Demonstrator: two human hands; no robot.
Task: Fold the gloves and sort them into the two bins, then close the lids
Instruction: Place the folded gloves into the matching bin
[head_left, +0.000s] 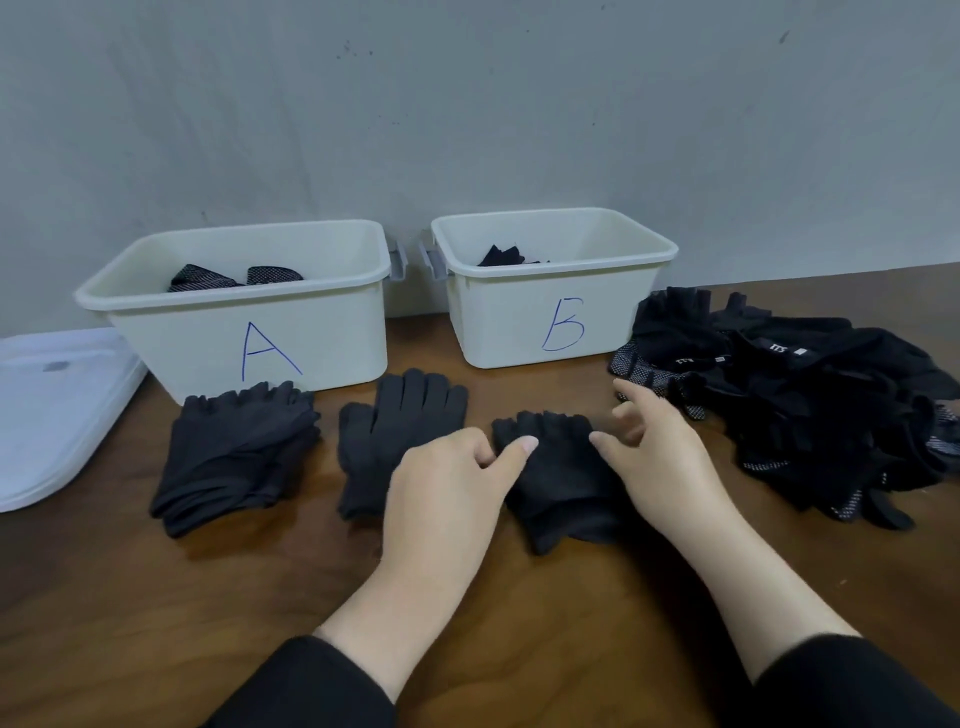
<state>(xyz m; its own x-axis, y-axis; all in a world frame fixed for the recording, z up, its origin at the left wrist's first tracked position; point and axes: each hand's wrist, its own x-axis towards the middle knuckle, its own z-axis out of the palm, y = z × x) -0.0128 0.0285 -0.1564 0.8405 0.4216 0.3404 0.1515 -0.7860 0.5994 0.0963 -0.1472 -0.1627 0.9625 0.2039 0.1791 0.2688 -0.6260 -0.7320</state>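
1. Gloves lie in three dark piles in front of my hands on the wooden table (156, 597): a glove stack (236, 452) far off to the left of my left hand, a flat glove (400, 431) just beyond and left of that hand's knuckles, and a fingerless glove (558, 483) between my two hands.
2. My left hand (447, 488) rests palm down, its fingers curled under; its thumb (514, 454) lies on the left edge of the fingerless glove. I cannot tell whether the curled fingers pinch any cloth.
3. My right hand (654, 447) hovers at the right edge of the same glove, fingers spread and loosely bent, holding nothing; its image is a little blurred.
4. To the right of my right hand, a loose heap of unsorted gloves (810, 405) sprawls, some with white grip dots.
5. Beyond my left hand stands bin A (249, 317), lid off, with dotted gloves inside; beyond my right hand stands bin B (556, 296), also uncovered, with dark gloves inside.
6. Far to the left of my left hand, beside bin A, the white lids (57, 410) lie flat on the table.
7. Black sleeves (322, 686) cover both my forearms near the wrists' lower ends.
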